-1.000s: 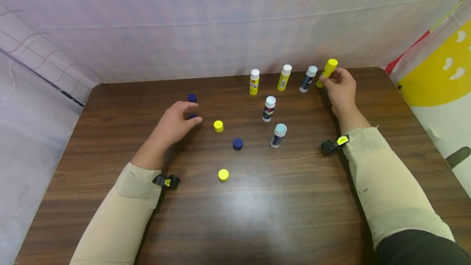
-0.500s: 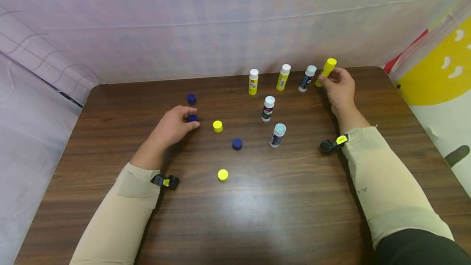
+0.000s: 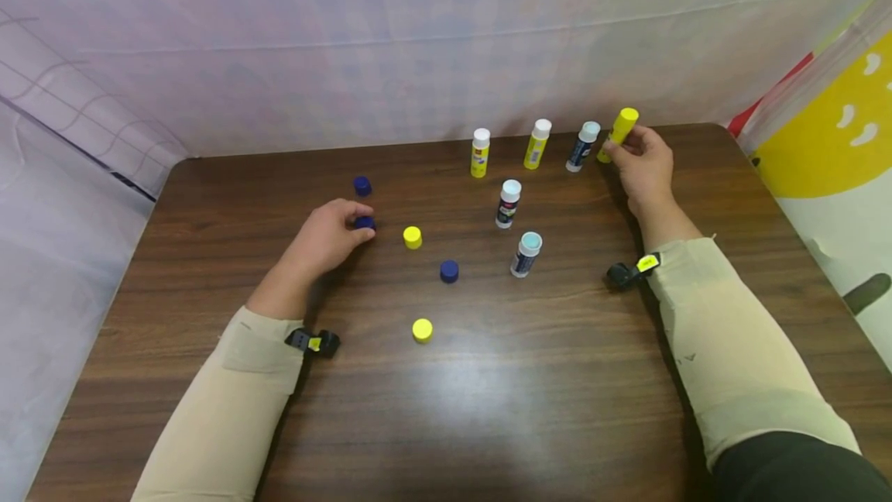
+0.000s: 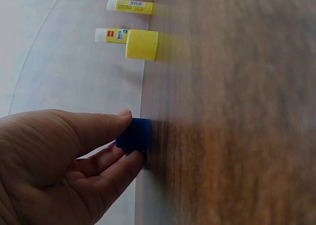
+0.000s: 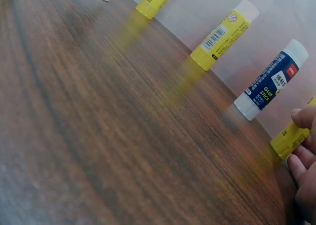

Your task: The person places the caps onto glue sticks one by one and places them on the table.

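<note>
While, in the head view, the left hand (image 3: 326, 235) pinches a short dark-blue plastic cap (image 3: 364, 223) just left of a round yellow cap (image 3: 413, 238), the right hand (image 3: 644, 167) grips a yellow cylindrical glue stick (image 3: 623, 125) well right of that yellow cap and farther back. Left wrist view: thumb and fingertips, parted only by the blue cap, bear on its smooth sides. Right wrist view: thumb and fingers clasp the upright stick on the brown wood-grain table (image 5: 123, 126).

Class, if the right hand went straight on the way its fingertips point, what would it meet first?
Beyond the yellow glue stick the right hand grips, probably the dark blue glue stick beside it; depth is unclear.
</note>
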`<state>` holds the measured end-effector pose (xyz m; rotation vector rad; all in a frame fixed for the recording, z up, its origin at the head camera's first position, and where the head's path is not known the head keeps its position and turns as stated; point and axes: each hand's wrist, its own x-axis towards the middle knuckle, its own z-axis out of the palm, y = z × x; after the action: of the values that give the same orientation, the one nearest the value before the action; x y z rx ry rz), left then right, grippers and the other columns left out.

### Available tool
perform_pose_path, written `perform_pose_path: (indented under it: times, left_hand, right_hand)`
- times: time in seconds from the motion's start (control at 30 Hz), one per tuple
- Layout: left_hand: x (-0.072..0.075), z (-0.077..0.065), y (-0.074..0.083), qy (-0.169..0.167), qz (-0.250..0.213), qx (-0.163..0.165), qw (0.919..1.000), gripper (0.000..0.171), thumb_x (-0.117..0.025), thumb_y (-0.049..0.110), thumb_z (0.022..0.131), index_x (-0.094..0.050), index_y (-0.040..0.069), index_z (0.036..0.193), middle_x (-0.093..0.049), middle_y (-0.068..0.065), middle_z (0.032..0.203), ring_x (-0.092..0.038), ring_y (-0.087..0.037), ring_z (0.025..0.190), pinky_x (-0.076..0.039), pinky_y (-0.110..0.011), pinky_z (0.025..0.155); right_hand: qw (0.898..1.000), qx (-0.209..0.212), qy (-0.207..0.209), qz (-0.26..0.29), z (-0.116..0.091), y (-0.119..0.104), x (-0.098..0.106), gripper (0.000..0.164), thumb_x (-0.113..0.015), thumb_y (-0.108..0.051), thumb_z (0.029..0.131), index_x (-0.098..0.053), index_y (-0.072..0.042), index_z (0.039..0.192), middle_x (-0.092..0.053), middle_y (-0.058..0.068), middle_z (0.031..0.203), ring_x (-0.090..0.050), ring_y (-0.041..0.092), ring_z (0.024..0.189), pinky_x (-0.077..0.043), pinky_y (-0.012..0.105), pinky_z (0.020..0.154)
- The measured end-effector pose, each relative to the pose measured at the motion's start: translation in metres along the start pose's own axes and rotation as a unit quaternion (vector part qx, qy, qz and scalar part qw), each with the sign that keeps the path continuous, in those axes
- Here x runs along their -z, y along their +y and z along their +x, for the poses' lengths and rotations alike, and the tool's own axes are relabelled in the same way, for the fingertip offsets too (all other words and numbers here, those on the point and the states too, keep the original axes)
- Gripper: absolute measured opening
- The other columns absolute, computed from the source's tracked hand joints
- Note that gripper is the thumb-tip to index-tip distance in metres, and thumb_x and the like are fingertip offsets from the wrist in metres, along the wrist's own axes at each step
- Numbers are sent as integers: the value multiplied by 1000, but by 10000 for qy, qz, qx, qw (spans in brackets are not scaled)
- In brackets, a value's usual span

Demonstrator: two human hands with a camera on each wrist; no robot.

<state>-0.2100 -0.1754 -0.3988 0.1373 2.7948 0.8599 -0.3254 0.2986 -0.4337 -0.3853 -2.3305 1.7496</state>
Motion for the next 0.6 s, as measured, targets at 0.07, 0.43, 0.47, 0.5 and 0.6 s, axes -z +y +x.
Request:
perform_pose_path:
  times: [0.07, 0.43, 0.47, 0.5, 0.6]
  left_hand:
    - [0, 0, 0, -6, -14, 15, 10000, 38, -65, 19, 104, -63, 6, 139, -59, -18, 144, -56, -37, 133, -44, -54, 117]
    - [0, -1, 1, -29, -96, 147, 9998, 36, -65, 20, 104, -65, 7, 138, -61, -17, 141, -57, -36, 130, -46, -54, 115]
    - [-1, -1, 1, -24, -94, 147, 9998, 36, -65, 20, 104, -65, 7, 137, -61, -17, 141, -58, -36, 130, -46, -54, 115]
    - [-1, -1, 1, -24, -86, 135, 9999, 36, -65, 20, 104, -65, 7, 137, -61, -17, 141, -58, -36, 130, -46, -54, 115]
    - [-1, 0, 1, -17, -67, 110, 9999, 35, -65, 20, 104, -66, 7, 136, -62, -16, 140, -58, -35, 130, -47, -54, 114]
  right_hand:
    - [10000, -11, -7, 26, 0, -1, 0, 50, -72, -23, 99, -57, -12, 145, -60, -8, 127, -55, 6, 113, -49, 27, 107]
    - [9999, 29, -25, 148, 0, 0, 0, 51, -73, -21, 98, -57, -11, 145, -60, -9, 125, -56, 5, 112, -49, 28, 109]
    - [9998, 16, -20, 181, 0, 0, 0, 51, -73, -20, 98, -57, -11, 145, -60, -9, 125, -56, 5, 112, -49, 28, 110]
    - [9998, 21, -15, 176, 0, -1, 0, 51, -73, -21, 98, -58, -11, 145, -60, -9, 125, -56, 5, 112, -49, 28, 109]
    - [9999, 18, 11, 152, 0, 0, 0, 51, -73, -21, 98, -58, -12, 145, -61, -9, 126, -56, 5, 112, -50, 26, 108]
